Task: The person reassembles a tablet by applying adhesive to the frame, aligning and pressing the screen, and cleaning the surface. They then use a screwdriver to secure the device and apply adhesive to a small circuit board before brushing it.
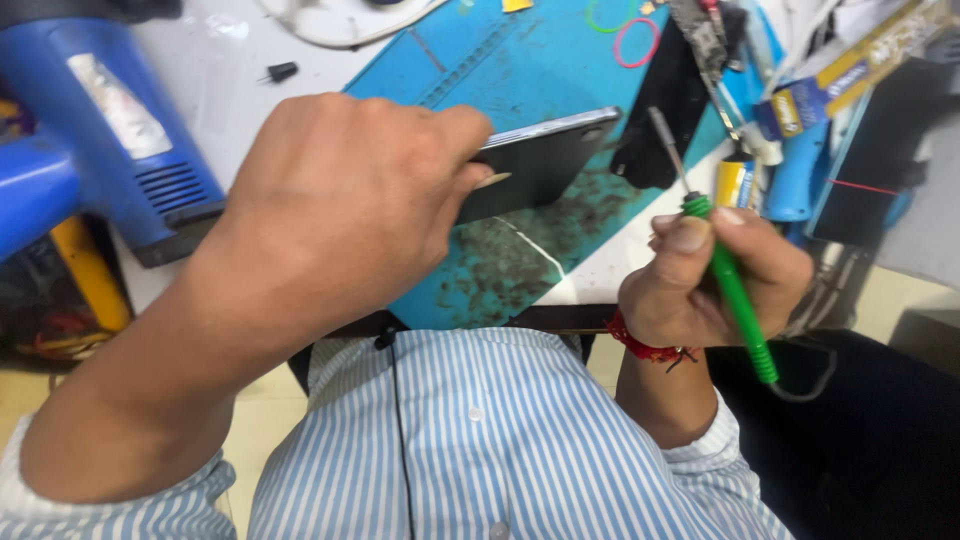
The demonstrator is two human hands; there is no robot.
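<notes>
Centre frame: left hand [345, 205] grips dark phone [535, 165] tilted over blue mat [500, 70]. Right hand [715, 275] holds green-handled iron [735, 285]. Risk: hot tip grazes the nearby thumb.

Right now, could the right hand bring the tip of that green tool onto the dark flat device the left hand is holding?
Probably yes. The right hand holds the green tool with its metal tip aimed toward the dark device, and only bare blue mat lies between. The left hand covers just the device's near end.

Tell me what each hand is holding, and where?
Left hand grips a dark flat phone by its near end; right hand holds a green-handled tool mid-handle.
</notes>
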